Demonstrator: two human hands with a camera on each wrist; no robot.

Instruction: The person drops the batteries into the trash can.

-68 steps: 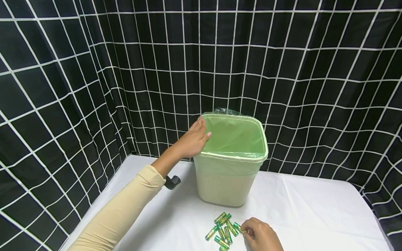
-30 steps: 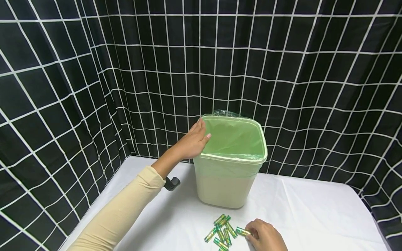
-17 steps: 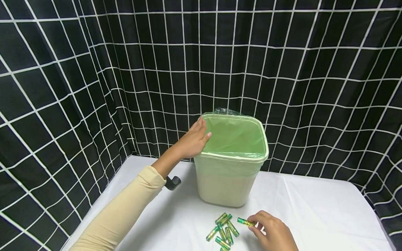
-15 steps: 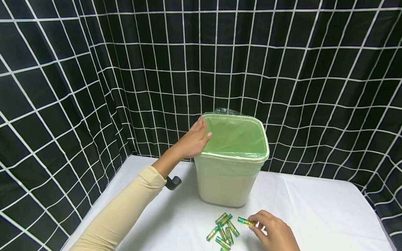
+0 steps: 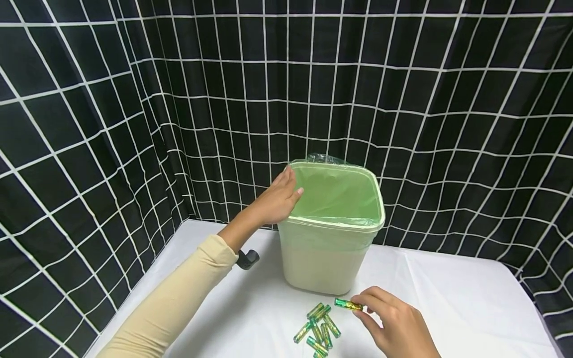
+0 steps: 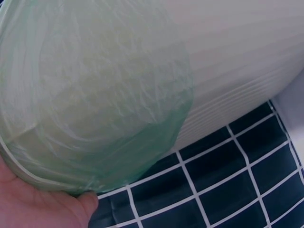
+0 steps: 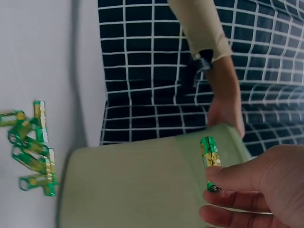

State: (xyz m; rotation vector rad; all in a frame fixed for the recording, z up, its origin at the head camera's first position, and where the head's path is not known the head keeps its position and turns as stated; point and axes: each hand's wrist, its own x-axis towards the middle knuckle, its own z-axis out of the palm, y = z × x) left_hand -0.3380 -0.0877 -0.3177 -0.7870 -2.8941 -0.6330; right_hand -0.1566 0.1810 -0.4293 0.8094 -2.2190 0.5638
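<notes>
In the head view, my left hand (image 5: 277,200) grips the left rim of a pale trash bin (image 5: 320,263). Its thumb lies over the opening; the left wrist view shows part of the hand (image 6: 52,209) against the outer wall, beside the green bag (image 6: 104,114) folded over it. My right hand (image 5: 394,318) pinches a green and gold battery (image 5: 347,304) between thumb and fingers, in front of the bin. The right wrist view shows this battery (image 7: 209,154) upright before the bin wall. Several like batteries (image 5: 317,328) lie in a loose pile left of that hand.
A white cloth covers the table (image 5: 452,293). Black curtain (image 5: 403,74) with a white grid stands behind and at both sides, close behind the bin. Below the left cuff is a dark curved wrist piece (image 5: 247,259).
My right hand has picked the battery up from the pile's right side, drawn it rightward and raised it toward the bin. The left hand stays at the rim.
</notes>
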